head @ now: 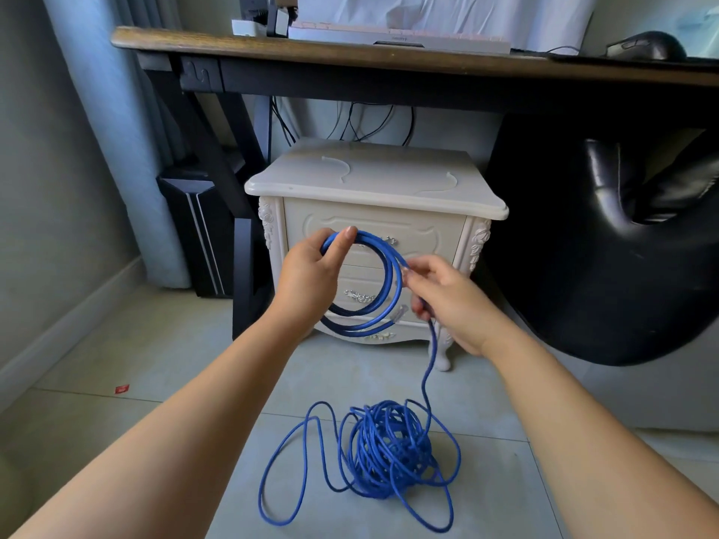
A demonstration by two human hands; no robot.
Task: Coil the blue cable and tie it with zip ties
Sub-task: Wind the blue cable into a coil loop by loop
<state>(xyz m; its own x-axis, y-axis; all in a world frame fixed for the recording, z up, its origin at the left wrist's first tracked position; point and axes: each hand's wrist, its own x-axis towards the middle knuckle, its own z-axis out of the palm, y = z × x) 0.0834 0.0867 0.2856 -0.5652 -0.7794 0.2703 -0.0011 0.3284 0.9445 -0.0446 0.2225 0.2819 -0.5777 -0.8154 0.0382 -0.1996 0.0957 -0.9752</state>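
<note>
Left hand (311,272) grips blue cable (389,289) coil; right hand (447,295) pinches strand.

Two zip ties (337,171) lie on top of the bedside cabinet (375,212). In front of the cabinet my left grip (311,274) and right grip (447,301) hold the cable (389,282). Its heap (389,449) lies on the floor (155,363), nearer me. The worktop (350,52) stands above and behind the cabinet.

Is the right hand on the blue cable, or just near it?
Touching. The head view shows the right hand pinching the blue cable at the coil's right side; the strand drops from that hand to the tangle below.
</note>
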